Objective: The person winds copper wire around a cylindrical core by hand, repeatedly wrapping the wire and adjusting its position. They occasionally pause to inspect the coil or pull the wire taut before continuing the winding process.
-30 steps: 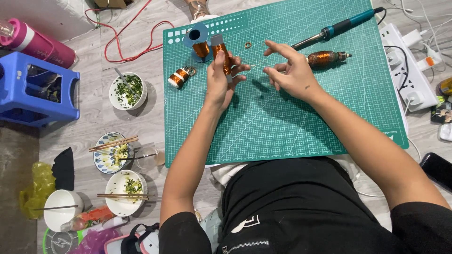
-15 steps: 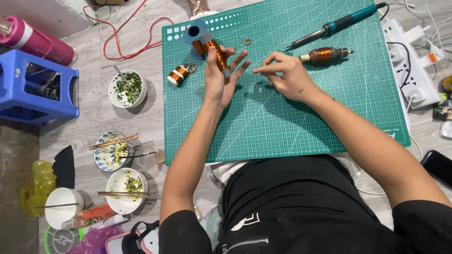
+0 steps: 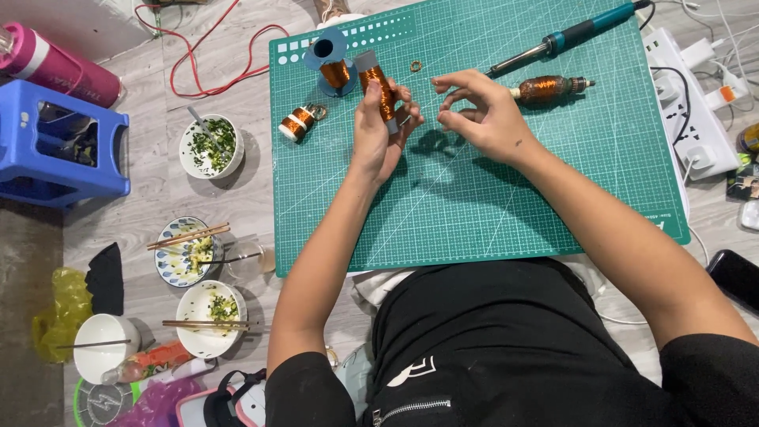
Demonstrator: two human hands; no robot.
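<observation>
My left hand (image 3: 378, 130) grips a bobbin wound with copper wire (image 3: 378, 87), held tilted above the green cutting mat (image 3: 474, 198). My right hand (image 3: 482, 119) hovers just right of it with fingertips pinched together, perhaps on a thin wire that I cannot make out. A blue spool of copper wire (image 3: 332, 63) stands behind the left hand. A small copper coil (image 3: 296, 124) lies to its left. Another copper-wound core (image 3: 549, 88) lies on the mat right of my right hand.
A soldering iron (image 3: 565, 37) lies at the mat's far edge, a white power strip (image 3: 696, 119) to the right. Left of the mat are bowls (image 3: 209, 146) with chopsticks, a blue stool (image 3: 59, 142), a pink bottle (image 3: 55, 67) and a red cable (image 3: 213, 47).
Both hands have shifted slightly toward me and left. The left hand has turned the copper bobbin more upright, and the right hand stays pinched close beside it.
</observation>
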